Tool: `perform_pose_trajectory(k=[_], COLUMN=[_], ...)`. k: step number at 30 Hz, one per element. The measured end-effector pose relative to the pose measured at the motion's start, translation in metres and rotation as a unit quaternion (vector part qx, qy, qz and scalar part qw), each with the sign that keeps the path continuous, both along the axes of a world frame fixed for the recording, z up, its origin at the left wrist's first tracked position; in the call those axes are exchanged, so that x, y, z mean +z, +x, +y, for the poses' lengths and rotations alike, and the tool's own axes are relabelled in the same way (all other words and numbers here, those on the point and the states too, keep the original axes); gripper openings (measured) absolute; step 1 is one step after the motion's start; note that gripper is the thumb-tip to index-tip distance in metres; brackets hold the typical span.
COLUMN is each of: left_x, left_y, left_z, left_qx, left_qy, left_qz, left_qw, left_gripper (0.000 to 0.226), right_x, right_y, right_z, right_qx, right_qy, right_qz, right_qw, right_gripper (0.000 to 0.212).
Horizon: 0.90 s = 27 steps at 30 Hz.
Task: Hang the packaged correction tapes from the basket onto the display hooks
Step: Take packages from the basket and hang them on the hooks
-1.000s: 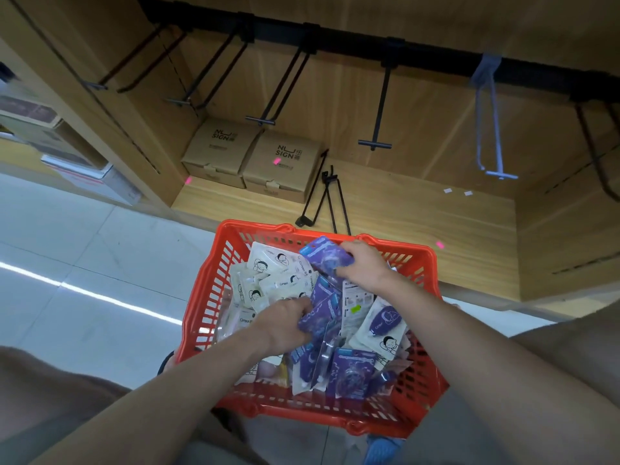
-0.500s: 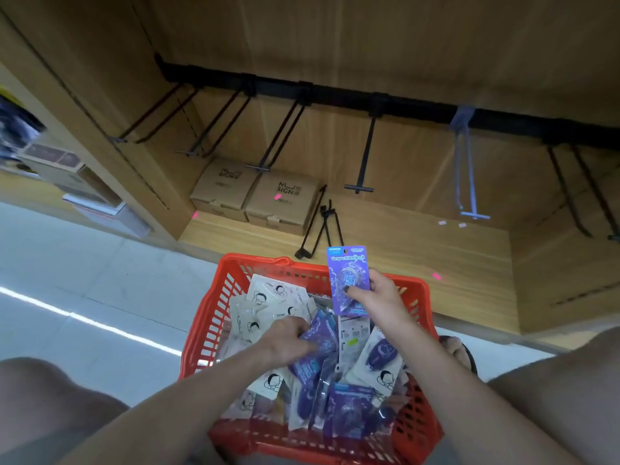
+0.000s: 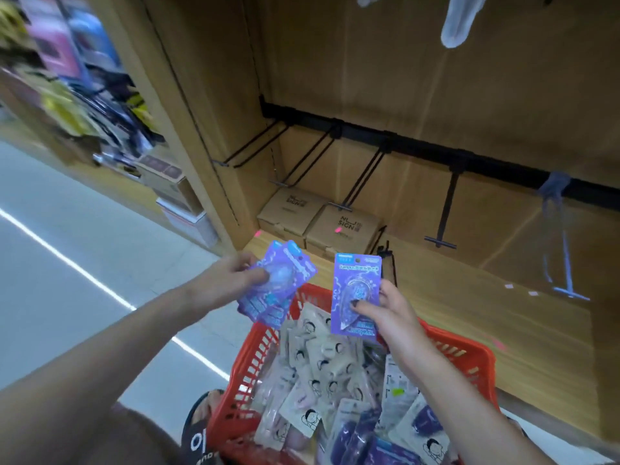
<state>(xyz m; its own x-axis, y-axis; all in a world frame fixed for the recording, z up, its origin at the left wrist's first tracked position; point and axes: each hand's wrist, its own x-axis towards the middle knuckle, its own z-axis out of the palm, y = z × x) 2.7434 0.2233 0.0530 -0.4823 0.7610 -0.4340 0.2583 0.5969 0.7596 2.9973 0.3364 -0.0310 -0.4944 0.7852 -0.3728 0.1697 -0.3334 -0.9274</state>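
Packs (image 3: 357, 290) pinched in right hand (image 3: 385, 313) and left hand (image 3: 228, 283), we line the hang-hole squarely onto a hook (image 3: 439, 226).

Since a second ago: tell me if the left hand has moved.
Yes. The left hand rose out of the red basket, now holding purple packs above its rim.

Two brown cardboard boxes (image 3: 320, 218) sit side by side on the wooden shelf (image 3: 469, 297).
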Motion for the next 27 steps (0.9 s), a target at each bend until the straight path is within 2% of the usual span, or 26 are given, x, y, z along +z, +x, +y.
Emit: perform_pose_trajectory(k=[2, 5, 11, 15, 19, 27], left_x=[0.006, 0.013, 0.017, 0.007, 0.005, 0.005], left_y=[-0.024, -0.057, -0.120, -0.138, -0.145, -0.138], left_z=[-0.001, -0.004, -0.018, -0.028, -0.025, -0.006], left_qx=[0.061, 0.110, 0.144, 0.137, 0.125, 0.127], left_qy=[0.047, 0.080, 0.064, 0.042, 0.035, 0.081], left_qz=[0.003, 0.021, 0.089, 0.073, 0.098, 0.142], left_qw=[0.997, 0.990, 0.984, 0.987, 0.987, 0.978], left_gripper=[0.013, 0.012, 0.009, 0.014, 0.022, 0.024], right_x=[0.013, 0.030, 0.038, 0.035, 0.034, 0.027], right_y=[-0.028, -0.080, -0.183, -0.236, -0.275, -0.304], right_z=[0.003, 0.010, 0.026, 0.035, 0.043, 0.057], right_qx=[0.025, 0.047, 0.062, 0.072, 0.059, 0.031], right_qy=[0.021, 0.036, 0.028, 0.045, 0.052, 0.063], right_qz=[0.015, 0.029, 0.014, 0.025, 0.037, 0.035], right_qw=[0.999, 0.998, 0.998, 0.996, 0.996, 0.997], right_gripper=[0.030, 0.025, 0.022, 0.022, 0.020, 0.018])
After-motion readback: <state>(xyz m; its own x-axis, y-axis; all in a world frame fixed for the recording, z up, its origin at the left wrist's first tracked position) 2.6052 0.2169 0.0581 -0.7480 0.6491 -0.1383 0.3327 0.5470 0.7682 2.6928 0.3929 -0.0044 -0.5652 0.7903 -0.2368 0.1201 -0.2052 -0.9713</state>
